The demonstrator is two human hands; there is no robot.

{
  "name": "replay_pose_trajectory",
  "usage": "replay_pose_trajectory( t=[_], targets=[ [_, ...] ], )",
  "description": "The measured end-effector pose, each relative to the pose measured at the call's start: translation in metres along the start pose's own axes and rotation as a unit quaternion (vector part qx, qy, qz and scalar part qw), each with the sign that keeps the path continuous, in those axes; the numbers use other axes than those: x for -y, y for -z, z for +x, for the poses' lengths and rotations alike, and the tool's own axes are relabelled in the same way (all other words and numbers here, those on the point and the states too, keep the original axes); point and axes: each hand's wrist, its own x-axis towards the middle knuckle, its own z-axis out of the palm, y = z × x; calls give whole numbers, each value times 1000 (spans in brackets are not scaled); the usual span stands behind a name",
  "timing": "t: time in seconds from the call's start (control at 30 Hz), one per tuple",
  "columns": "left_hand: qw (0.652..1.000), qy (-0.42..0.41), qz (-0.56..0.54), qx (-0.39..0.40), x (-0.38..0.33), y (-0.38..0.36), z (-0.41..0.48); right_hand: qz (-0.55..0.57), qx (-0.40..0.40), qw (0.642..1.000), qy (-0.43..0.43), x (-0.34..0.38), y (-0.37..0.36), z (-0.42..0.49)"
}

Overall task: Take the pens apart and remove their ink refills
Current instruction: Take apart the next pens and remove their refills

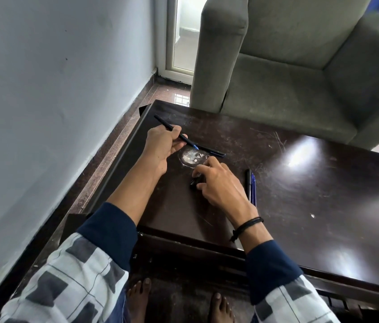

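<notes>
My left hand (163,145) pinches a thin dark pen barrel (165,125) that slants up to the left, with a blue tip showing at its lower end near my fingers. A second dark pen piece (211,152) lies on the table just right of that tip. My right hand (218,183) rests low on the dark wooden table (300,194), its fingers curled round a small black pen part (194,181). To the right of that hand, two or three pens (251,186), black and blue, lie side by side.
A worn pale round patch (192,157) marks the tabletop between my hands. A grey armchair (300,66) stands against the table's far edge. A grey wall runs along the left, with a strip of floor between it and the table. My bare feet show below the near edge.
</notes>
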Motion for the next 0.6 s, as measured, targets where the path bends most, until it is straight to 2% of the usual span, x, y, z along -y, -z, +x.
replay_pose_trajectory(
  t=[0.2,0.4,0.6],
  targets=[
    [994,-58,88,5,1,-6,-1,7,0,1000,-13,-3,-1,2],
    [986,-70,149,42,3,-6,1,164,-66,972,-158,-13,10,7],
    [980,-78,164,75,4,-8,-3,193,-81,961,-179,-13,11,6]
  ],
)
